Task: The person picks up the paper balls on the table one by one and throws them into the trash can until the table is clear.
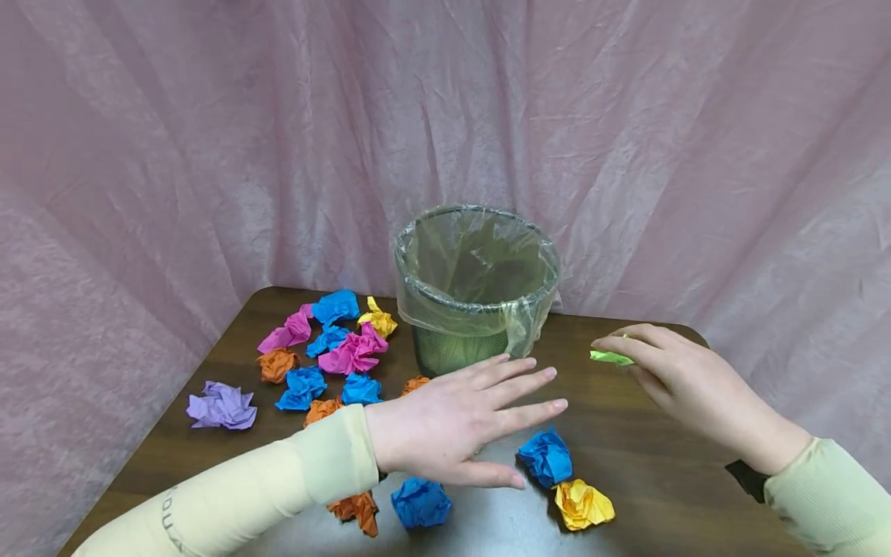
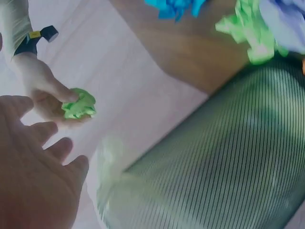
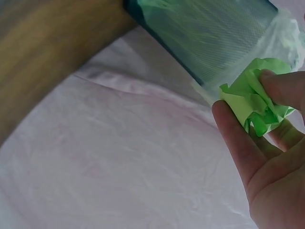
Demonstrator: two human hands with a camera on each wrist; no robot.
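My right hand [image 1: 685, 379] pinches a crumpled green paper ball [image 3: 259, 98] between thumb and fingers, above the table to the right of the bin. In the head view most of that ball is hidden behind the fingers. My left hand [image 1: 466, 418] is held over the table in front of the bin, its fingers spread and nothing in its grasp. Behind it stands a round mesh wastebasket [image 1: 445, 348] lined with a clear plastic bag [image 1: 525, 329] folded over the rim. Below the left hand lie a blue paper ball [image 1: 421, 503] and an orange one [image 1: 355, 510].
Several crumpled balls lie left of the bin, among them a purple one [image 1: 221, 405], a pink one [image 1: 353, 350] and a yellow one [image 1: 378, 319]. Nearer the front right sit another blue ball [image 1: 546, 456] and a yellow ball [image 1: 583, 504]. A pink curtain [image 1: 473, 100] hangs behind the wooden table [image 1: 654, 449].
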